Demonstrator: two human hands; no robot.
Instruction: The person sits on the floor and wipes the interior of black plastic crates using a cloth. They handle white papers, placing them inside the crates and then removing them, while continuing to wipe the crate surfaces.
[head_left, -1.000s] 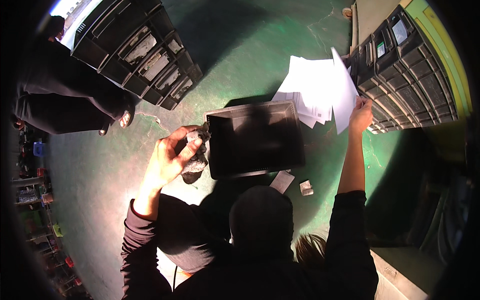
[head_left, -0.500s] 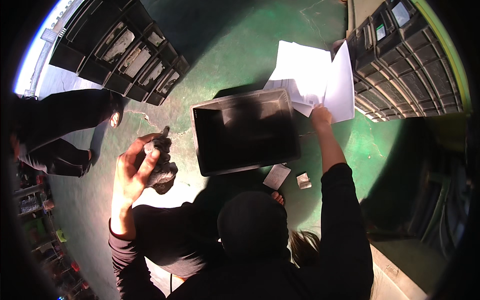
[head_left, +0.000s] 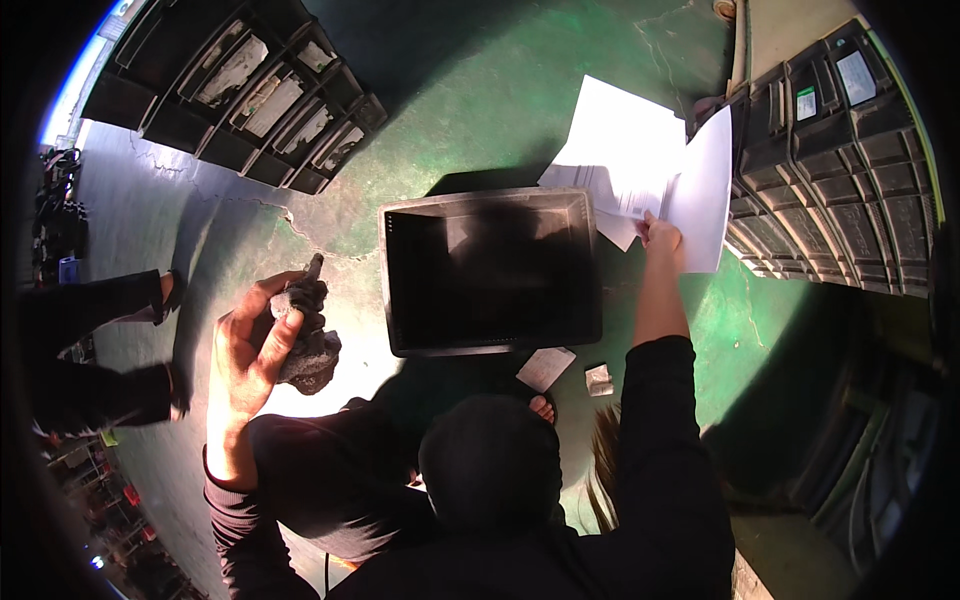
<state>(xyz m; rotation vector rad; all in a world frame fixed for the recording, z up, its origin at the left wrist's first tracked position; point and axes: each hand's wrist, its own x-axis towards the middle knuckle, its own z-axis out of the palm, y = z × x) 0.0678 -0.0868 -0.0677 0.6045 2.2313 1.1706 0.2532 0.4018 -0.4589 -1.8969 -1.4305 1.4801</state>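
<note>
My left hand (head_left: 240, 360) is closed around a crumpled dark grey bundle (head_left: 308, 335), held left of the black plastic crate (head_left: 570, 225). The bundle has a narrow stub pointing up and looks like dirty cloth or a glove; its exact kind is unclear. My right arm reaches forward past the crate's right side. There my right hand (head_left: 662, 245) pinches the near edge of the white paper sheets (head_left: 625, 140), one of which curls up on the right. The crate stands on the floor between my hands, its inside mostly in deep shadow.
Stacked black crates stand at the far left (head_left: 220, 85) and right (head_left: 830, 170). Another person's dark-trousered legs (head_left: 90, 305) are at the left. Between the crate and me, a small pale sheet (head_left: 546, 369) and a folded scrap (head_left: 598, 380) lie on the green floor.
My left hand and its bundle have shifted slightly left. My right hand keeps hold of the sheets, now a little farther right and lower in view. The other person's legs have moved lower.
</note>
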